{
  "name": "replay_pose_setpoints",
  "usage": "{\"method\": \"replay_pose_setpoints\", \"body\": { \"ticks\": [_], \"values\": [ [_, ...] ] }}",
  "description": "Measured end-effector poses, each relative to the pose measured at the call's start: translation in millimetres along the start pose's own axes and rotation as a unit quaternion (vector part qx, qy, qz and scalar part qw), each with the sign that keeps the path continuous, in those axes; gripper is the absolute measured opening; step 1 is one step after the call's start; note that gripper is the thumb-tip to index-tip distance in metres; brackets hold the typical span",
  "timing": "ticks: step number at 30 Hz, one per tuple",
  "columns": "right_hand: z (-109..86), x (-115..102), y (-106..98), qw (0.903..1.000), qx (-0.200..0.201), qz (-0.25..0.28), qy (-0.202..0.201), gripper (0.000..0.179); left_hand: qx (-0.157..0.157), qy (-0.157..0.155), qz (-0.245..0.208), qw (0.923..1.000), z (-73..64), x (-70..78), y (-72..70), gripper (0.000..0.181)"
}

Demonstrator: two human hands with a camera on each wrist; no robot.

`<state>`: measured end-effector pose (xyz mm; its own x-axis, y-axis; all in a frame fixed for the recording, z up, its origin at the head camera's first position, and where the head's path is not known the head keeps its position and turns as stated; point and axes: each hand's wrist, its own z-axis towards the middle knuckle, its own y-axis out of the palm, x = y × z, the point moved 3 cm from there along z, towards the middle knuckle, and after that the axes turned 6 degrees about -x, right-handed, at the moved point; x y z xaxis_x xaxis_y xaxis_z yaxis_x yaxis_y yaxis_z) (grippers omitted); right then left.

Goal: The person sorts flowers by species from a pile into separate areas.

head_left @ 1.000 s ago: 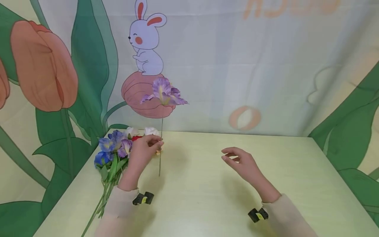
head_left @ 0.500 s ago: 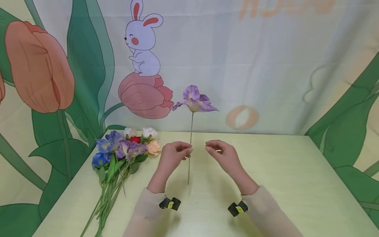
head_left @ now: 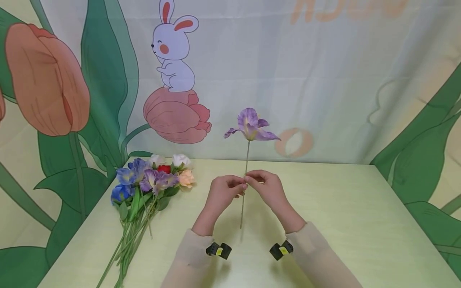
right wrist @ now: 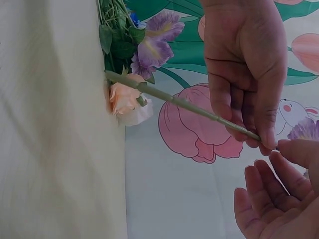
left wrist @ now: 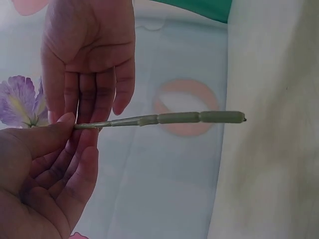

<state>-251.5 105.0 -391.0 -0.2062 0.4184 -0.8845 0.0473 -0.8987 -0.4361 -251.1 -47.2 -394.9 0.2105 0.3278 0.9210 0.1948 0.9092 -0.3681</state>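
A purple iris (head_left: 251, 127) on a long thin stem stands nearly upright over the middle of the table in the head view. My left hand (head_left: 223, 194) pinches the stem between thumb and fingertips. Slightly higher, the thumb and fingertips of my right hand (head_left: 268, 188) pinch it too, close beside the left ones. Below both hands the green lower stem (left wrist: 199, 117) sticks out bare in the left wrist view. The right wrist view shows the same stem (right wrist: 179, 102) running out from the left hand's fingertips, its end near the table.
On the table's left side lies a bunch of flowers with long green stems (head_left: 127, 248): blue blooms (head_left: 122, 193), purple irises (head_left: 158, 182), a red one (head_left: 164, 169), white ones (head_left: 181, 161) and a peach rose (head_left: 186, 179). A printed curtain (head_left: 324, 80) hangs behind the table (head_left: 360, 216).
My left hand has carried the iris rightward from above the bunch to the middle. My right hand has moved left and now pinches the stem.
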Motion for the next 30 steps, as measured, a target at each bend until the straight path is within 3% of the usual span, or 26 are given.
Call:
{"method": "replay_pose_setpoints", "body": {
  "ticks": [10, 16, 22, 30],
  "values": [
    [0.0, 3.0, -2.8, 0.9999, 0.008, -0.010, -0.002, 0.022, -0.023, 0.006, 0.016, 0.9996, 1.2, 1.9, 4.8, 0.021],
    [0.5, 9.2, -18.9, 0.9999, 0.009, 0.006, 0.009, 0.025, -0.041, -0.005, 0.077, 0.9962, -2.1, -0.2, -5.8, 0.029],
    [-3.3, 23.0, -55.7, 0.9984, 0.005, 0.043, 0.036, 0.030, -0.025, -0.025, 0.140, 0.9895, -17.7, -10.9, -45.3, 0.024],
    [-18.1, 57.2, -115.6, 0.9969, 0.028, -0.010, 0.073, 0.035, -0.013, -0.038, 0.207, 0.9775, -46.0, -32.5, -110.2, 0.022]
  ]
}}
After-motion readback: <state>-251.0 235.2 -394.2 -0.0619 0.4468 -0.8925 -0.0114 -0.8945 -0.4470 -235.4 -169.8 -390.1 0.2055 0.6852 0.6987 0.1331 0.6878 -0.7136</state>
